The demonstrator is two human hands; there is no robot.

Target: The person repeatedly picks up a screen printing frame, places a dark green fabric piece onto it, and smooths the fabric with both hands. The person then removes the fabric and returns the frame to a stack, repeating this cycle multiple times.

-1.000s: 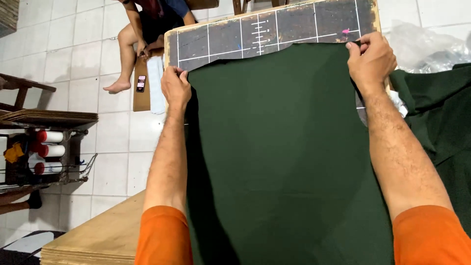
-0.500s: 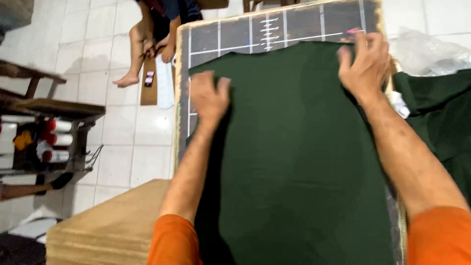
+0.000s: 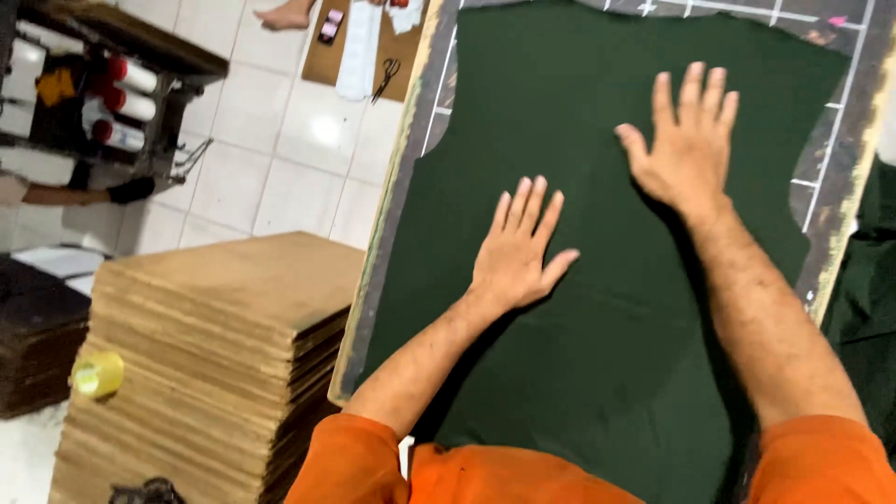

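Observation:
A dark green piece of cloth (image 3: 597, 121) lies spread flat on a dark cutting board with white grid lines (image 3: 821, 149). My left hand (image 3: 518, 247) rests palm down near the cloth's middle, fingers spread. Further up and to the right, my right hand (image 3: 686, 140) also lies flat on the cloth with fingers apart. Neither hand holds anything. My sleeves are orange.
A stack of brown boards (image 3: 215, 345) stands left of the table, with a roll of yellowish tape (image 3: 96, 373) on it. On the tiled floor lie scissors (image 3: 385, 79) and white paper (image 3: 359, 47); a seated person's foot (image 3: 285, 14) shows. A rack with red-capped spools (image 3: 121, 89) stands at left. More green cloth (image 3: 868, 308) hangs right.
Both hands have left the cloth's far corners and come down toward me, sliding flat over the cloth. The camera has tilted down and to the left.

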